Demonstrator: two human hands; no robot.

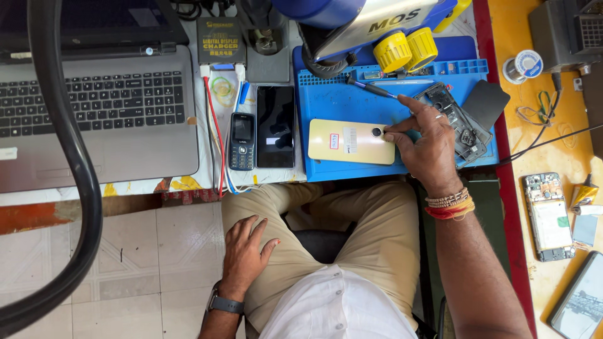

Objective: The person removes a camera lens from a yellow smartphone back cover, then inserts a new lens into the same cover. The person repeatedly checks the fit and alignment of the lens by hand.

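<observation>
The right hand [427, 147] rests its fingers [391, 133] on the gold phone [352, 142] lying back-up on the blue mat [339, 100], while the left hand [246, 248] lies flat on the person's thigh beside the table [559, 150].

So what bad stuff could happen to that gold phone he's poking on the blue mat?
The gold phone lies face down at the front of the blue mat, above the lap, and only the right hand fingertips touch its camera end. A push might slide it off. The left hand rests on the thigh, so nothing steadies the phone. The opened phone beside the wrist might also get bumped.
</observation>
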